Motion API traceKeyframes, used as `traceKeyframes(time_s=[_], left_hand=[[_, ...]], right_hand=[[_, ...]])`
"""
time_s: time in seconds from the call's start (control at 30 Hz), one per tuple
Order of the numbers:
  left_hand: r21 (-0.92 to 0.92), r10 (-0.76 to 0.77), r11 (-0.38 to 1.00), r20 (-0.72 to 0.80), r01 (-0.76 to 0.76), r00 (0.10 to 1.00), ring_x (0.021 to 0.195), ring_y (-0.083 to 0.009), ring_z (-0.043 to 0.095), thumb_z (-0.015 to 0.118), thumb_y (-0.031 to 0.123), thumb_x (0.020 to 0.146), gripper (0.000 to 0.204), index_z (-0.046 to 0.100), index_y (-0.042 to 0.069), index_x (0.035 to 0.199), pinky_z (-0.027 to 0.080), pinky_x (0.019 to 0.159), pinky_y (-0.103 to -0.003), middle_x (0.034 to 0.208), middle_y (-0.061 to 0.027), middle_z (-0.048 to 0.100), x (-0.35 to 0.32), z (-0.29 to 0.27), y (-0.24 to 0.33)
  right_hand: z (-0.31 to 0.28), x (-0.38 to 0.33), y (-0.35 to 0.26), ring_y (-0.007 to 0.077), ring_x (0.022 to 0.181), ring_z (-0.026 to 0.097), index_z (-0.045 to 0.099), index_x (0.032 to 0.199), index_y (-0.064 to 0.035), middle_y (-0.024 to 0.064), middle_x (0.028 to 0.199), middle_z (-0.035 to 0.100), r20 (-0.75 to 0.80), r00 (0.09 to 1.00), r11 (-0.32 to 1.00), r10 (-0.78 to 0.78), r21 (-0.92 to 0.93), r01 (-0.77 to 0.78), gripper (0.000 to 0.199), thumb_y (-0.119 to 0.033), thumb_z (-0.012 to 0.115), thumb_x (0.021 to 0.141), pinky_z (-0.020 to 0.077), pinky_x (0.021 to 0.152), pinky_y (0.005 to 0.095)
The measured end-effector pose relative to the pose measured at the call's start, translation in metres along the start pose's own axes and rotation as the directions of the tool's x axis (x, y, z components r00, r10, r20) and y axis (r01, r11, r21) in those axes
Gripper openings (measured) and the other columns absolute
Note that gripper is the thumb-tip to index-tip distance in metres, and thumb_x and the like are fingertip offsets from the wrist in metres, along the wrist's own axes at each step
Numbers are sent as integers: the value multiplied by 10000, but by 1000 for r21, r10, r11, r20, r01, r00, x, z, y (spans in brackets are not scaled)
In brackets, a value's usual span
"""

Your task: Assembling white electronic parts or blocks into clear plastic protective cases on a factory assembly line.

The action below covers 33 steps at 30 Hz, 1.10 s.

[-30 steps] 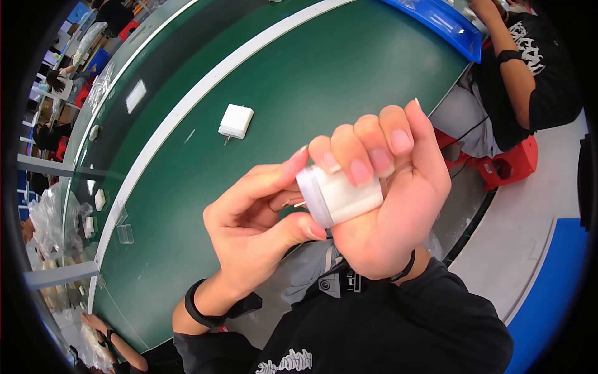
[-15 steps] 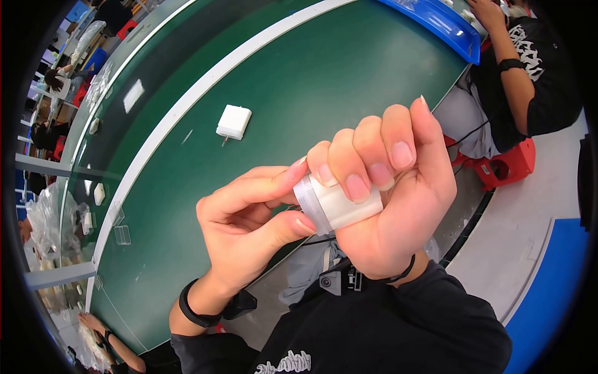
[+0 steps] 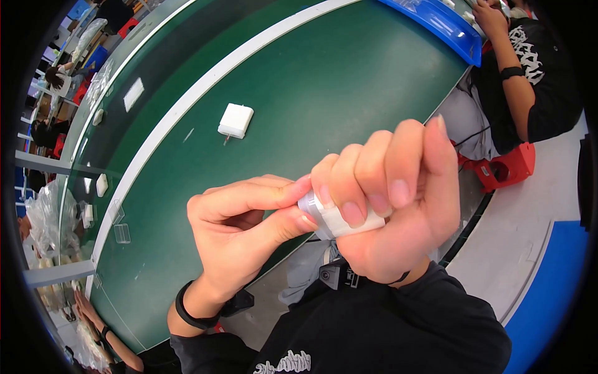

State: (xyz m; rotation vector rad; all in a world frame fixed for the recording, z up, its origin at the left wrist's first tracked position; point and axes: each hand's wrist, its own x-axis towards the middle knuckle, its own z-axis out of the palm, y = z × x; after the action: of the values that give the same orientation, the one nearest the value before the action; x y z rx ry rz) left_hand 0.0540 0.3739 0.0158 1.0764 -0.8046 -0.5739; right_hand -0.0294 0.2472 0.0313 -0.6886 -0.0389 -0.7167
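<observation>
My right hand (image 3: 392, 206) is wrapped around a small white block-shaped part (image 3: 339, 219), held up close to my chest above the edge of the green table (image 3: 324, 81). Most of the part is hidden under my fingers. My left hand (image 3: 240, 230) pinches the part's left end between thumb and forefinger. A second white square part (image 3: 235, 120) with a thin pin lies on the table, well beyond both hands.
A blue tray (image 3: 436, 22) sits at the table's far right corner, where another person in a black shirt (image 3: 536, 75) sits on a red stool (image 3: 504, 168). A white stripe (image 3: 187, 106) runs along the table. Small clear holders (image 3: 121, 234) stand at the left.
Both hands have stayed together at the white part and it has tilted slightly, its left end dipping lower. My left thumb and forefinger have closed tighter on its end.
</observation>
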Motion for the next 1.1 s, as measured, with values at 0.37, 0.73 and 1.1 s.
traceKeyframes(time_s=[0.37, 0.73, 1.1], left_hand=[[305, 213, 931, -8, -201, 977, 868, -250, 649, 719, -112, 659, 340, 640, -78, 988, 524, 753, -323, 949, -208, 661, 0, 7, 6], [668, 393, 577, 277, -470, 877, 1044, -303, 563, 711, -1, 702, 417, 554, -14, 1088, 472, 863, -386, 1129, -236, 561, -2, 16, 9], [142, -102, 984, -75, 112, 992, 936, -169, 554, 671, -46, 757, 192, 594, -38, 933, 450, 849, -309, 1017, -131, 557, -4, 13, 7]], right_hand=[[-9, 6, 4, 270, 697, 546, 469, 762, -84, 59, 690, 495, 109, 992, 997, -64, -39, 68, 447, -377, 216, 986, 437, 749, 424], [-10, 4, -12, 148, 560, 415, 456, 782, -109, 7, 574, 420, -150, 988, 959, 29, 283, 15, 357, -343, 281, 989, 360, 643, 327], [-8, 0, -3, 153, 455, 378, 411, 690, -124, 2, 484, 355, -6, 1000, 990, -18, 139, 19, 440, -354, 198, 999, 383, 580, 351]])
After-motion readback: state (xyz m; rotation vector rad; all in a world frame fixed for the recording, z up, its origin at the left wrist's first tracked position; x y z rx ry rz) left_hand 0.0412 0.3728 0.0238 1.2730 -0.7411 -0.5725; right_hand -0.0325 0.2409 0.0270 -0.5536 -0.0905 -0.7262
